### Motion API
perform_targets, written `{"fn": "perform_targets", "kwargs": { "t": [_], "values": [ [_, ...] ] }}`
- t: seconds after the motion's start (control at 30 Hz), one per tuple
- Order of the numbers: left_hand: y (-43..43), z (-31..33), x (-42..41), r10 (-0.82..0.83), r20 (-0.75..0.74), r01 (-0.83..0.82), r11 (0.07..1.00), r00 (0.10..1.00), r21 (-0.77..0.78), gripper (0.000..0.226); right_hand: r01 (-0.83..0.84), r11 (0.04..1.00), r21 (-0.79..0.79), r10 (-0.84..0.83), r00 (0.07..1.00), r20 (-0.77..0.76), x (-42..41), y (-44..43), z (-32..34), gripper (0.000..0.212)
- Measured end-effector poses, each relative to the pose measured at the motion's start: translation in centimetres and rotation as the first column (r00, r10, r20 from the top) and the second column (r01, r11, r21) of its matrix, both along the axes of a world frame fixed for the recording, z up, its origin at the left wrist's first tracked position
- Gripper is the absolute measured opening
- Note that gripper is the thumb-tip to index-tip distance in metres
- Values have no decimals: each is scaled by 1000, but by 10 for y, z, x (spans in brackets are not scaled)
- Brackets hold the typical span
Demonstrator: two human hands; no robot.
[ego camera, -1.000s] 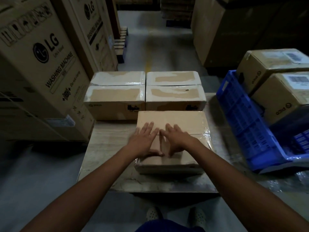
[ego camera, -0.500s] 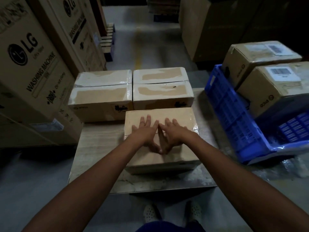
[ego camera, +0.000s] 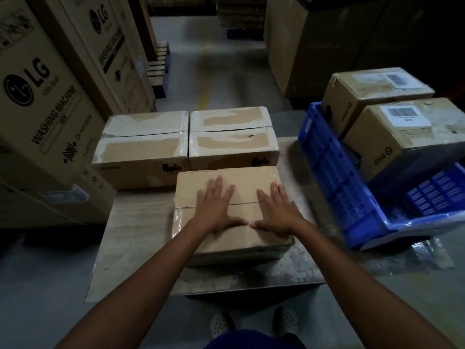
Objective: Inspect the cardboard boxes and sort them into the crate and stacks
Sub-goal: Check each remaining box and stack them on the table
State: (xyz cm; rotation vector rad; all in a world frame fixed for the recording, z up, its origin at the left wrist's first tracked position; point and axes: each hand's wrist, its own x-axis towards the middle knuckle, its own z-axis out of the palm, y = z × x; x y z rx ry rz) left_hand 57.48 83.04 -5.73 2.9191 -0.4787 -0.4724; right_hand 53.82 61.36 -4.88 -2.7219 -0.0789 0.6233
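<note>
A taped brown cardboard box (ego camera: 241, 180) lies on the low platform (ego camera: 136, 238) in front of me. My left hand (ego camera: 217, 206) rests flat on its top with fingers spread. My right hand (ego camera: 276, 210) lies flat beside it, a gap between the two. Behind this box stand two boxes side by side, the left one (ego camera: 143, 147) and the right one (ego camera: 234, 137), both with pale torn tape. At the right a tilted blue crate (ego camera: 334, 177) holds two labelled boxes, the near one (ego camera: 402, 137) and the far one (ego camera: 372, 94).
Tall washing machine cartons (ego camera: 42, 104) line the left side. Large cartons (ego camera: 314, 41) stand at the back right, with an aisle of grey floor (ego camera: 216, 71) between. A wooden pallet (ego camera: 158, 66) sits down the aisle. My feet (ego camera: 251, 321) stand at the platform's near edge.
My hands, which touched at the middle of the box top, have slid apart along its seam. The view has shifted slightly.
</note>
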Motion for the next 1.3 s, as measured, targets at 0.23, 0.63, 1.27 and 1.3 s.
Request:
{"fn": "perform_targets", "kwargs": {
  "t": [0.23,0.63,1.27,1.3],
  "values": [
    [48,-13,-20,490,62,-469,859,870,-208,73,496,766,409,-521,852,-59,-19,2,-11,113],
    [44,-5,-17,454,-350,-571,702,819,-426,71,370,913,172,-403,885,233,-14,16,112,80],
    [72,107,-35,190,-602,-593,-107,776,-798,36,351,640,684,-546,834,82,-39,92,115,47],
    [70,106,-35,194,-611,-605,-93,768,-791,36,348,653,673,-551,828,106,-38,91,115,46]
  ]
}}
